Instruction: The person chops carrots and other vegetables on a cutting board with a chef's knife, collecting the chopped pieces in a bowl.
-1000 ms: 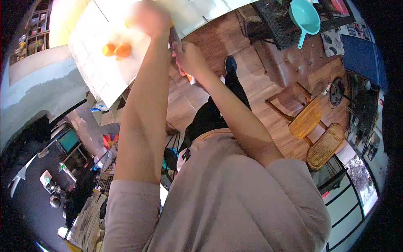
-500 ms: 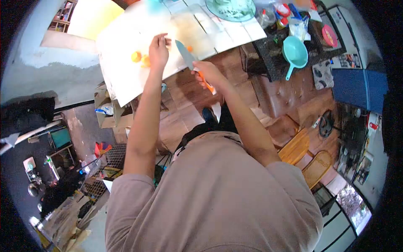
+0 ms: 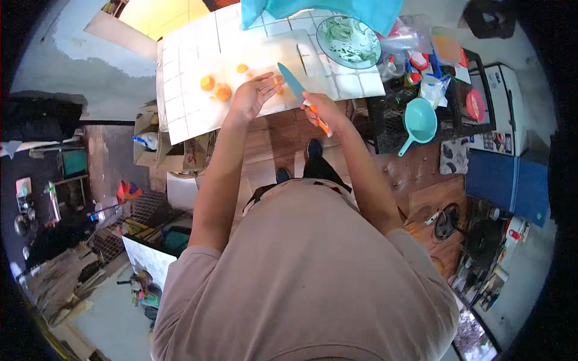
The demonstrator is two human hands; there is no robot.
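Observation:
My right hand (image 3: 322,113) is closed round the orange handle of a kitchen knife (image 3: 291,83), its blue-grey blade pointing up and left over the table. My left hand (image 3: 256,97) is palm up beside the blade, fingers stretched out, with a small orange piece (image 3: 276,80) at the fingertips. Orange chunks that look like carrot lie to its left: a pale-topped chunk (image 3: 207,82), a rounder chunk (image 3: 223,92) and a smaller piece (image 3: 242,68). Another bit shows just below the knife tip. Beneath the hands is a pale cutting board (image 3: 265,54).
The white tiled table (image 3: 180,114) holds a patterned round plate (image 3: 349,42) and a turquoise cloth (image 3: 373,13) at the back. To the right, a dark rack (image 3: 391,135) carries a turquoise long-handled strainer (image 3: 420,122), jars and a pink dish (image 3: 475,104). Cardboard boxes (image 3: 147,129) stand at left.
My view has shifted, showing more of the table and cloth. My left hand has turned palm up, fingers extended, close to the blade. The knife stays in my right hand.

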